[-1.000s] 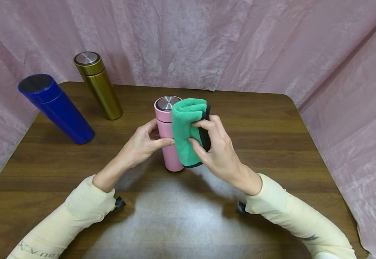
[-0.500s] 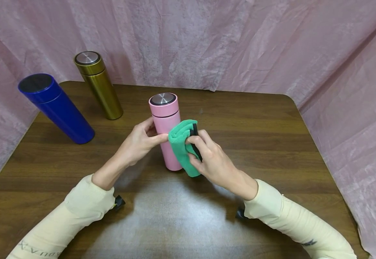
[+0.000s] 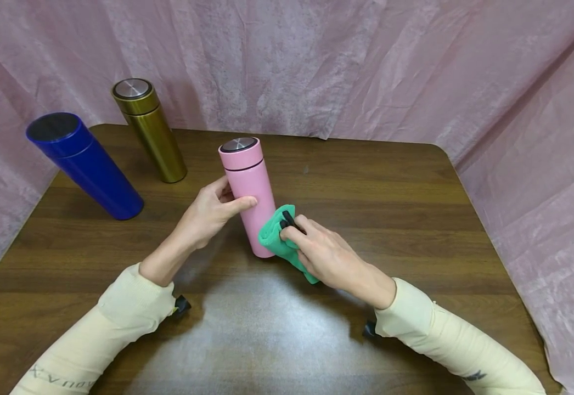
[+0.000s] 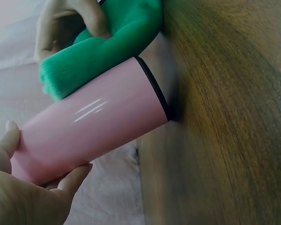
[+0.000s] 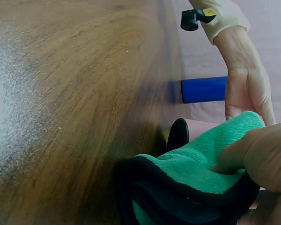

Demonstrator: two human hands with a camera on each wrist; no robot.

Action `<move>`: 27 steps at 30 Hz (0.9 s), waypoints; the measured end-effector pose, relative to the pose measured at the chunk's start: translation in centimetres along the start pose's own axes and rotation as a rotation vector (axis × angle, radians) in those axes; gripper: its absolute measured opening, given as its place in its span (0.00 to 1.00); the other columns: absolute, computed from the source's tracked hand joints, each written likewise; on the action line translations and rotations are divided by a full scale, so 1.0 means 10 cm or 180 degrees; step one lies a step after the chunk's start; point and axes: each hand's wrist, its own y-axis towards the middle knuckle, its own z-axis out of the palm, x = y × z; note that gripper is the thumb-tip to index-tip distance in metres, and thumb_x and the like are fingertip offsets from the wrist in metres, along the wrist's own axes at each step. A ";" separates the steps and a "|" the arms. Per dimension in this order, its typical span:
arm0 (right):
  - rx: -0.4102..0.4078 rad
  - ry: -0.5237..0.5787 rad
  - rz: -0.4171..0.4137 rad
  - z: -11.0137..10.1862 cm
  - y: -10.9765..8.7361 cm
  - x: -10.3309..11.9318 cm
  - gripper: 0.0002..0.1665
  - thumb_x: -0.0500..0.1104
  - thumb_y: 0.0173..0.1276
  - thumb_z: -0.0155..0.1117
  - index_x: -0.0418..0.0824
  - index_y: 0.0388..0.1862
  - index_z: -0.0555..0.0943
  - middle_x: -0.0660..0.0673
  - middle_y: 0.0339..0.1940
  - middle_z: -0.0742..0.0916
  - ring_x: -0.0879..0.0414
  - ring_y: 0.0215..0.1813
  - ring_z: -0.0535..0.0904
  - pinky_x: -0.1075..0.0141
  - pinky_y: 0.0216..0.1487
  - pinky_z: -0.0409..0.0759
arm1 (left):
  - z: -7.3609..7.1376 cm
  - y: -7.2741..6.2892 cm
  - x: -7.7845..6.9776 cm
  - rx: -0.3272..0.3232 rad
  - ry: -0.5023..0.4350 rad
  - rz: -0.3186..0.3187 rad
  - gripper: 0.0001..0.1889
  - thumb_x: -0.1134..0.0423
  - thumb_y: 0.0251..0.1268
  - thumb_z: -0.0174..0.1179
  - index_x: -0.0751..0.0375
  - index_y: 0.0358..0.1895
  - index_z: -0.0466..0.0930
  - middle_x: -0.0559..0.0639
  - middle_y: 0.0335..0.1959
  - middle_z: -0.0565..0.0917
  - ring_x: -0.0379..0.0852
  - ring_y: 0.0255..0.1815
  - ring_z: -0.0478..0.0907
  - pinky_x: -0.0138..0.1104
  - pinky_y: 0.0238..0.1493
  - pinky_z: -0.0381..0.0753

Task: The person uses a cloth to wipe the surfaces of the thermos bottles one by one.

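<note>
A pink thermos bottle (image 3: 251,189) with a steel-topped lid leans slightly left in the head view. My left hand (image 3: 209,215) grips it around the middle, thumb across the front. In the left wrist view the bottle's dark base (image 4: 154,89) is tilted, its lower edge close over the table. My right hand (image 3: 327,253) pinches a folded green cloth (image 3: 277,241) with black edging. The cloth lies against the lower right side of the bottle. Seen from the right wrist, the green cloth (image 5: 201,159) covers most of the bottle.
A blue bottle (image 3: 89,167) and a gold thermos bottle (image 3: 153,131) stand at the left of the wooden table (image 3: 390,219). Pink curtains (image 3: 287,66) hang behind the table and along its right side.
The cloth in my right hand has slid from the bottle's upper right side down toward its base. My left hand has tipped the bottle's top to the left, uncovering the lid.
</note>
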 end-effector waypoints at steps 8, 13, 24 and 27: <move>0.0300 -0.0124 -0.0028 -0.01 -0.05 0.02 0.22 0.22 0.61 0.58 0.45 0.48 0.77 0.48 0.38 0.73 0.56 0.33 0.70 0.68 0.23 0.71 | -0.01 0.01 0.01 -0.0070 -0.0114 -0.0094 0.27 0.64 0.70 0.67 0.68 0.69 0.72 0.62 0.60 0.79 0.50 0.58 0.80 0.38 0.62 0.78; 0.0607 -0.0166 -0.0111 -0.05 -0.06 0.03 0.20 0.24 0.63 0.63 0.45 0.46 0.79 0.49 0.39 0.75 0.55 0.35 0.73 0.66 0.27 0.76 | -0.01 0.01 0.02 -0.0098 -0.0149 -0.0122 0.28 0.62 0.70 0.68 0.68 0.69 0.71 0.61 0.60 0.79 0.50 0.58 0.79 0.38 0.62 0.77; 0.1044 -0.0233 -0.0390 -0.24 -0.04 0.05 0.20 0.30 0.65 0.73 0.52 0.50 0.87 0.51 0.43 0.81 0.55 0.41 0.79 0.64 0.35 0.81 | -0.01 0.02 0.01 -0.0169 -0.0151 -0.0164 0.29 0.60 0.71 0.67 0.67 0.69 0.71 0.60 0.60 0.79 0.49 0.58 0.78 0.38 0.62 0.76; 0.0839 -0.0099 -0.0490 -0.30 -0.02 0.07 0.22 0.28 0.66 0.68 0.51 0.52 0.86 0.51 0.40 0.79 0.57 0.38 0.75 0.67 0.33 0.78 | 0.00 0.02 0.02 -0.0206 -0.0203 -0.0183 0.28 0.59 0.71 0.67 0.66 0.69 0.71 0.59 0.58 0.79 0.48 0.57 0.78 0.36 0.61 0.77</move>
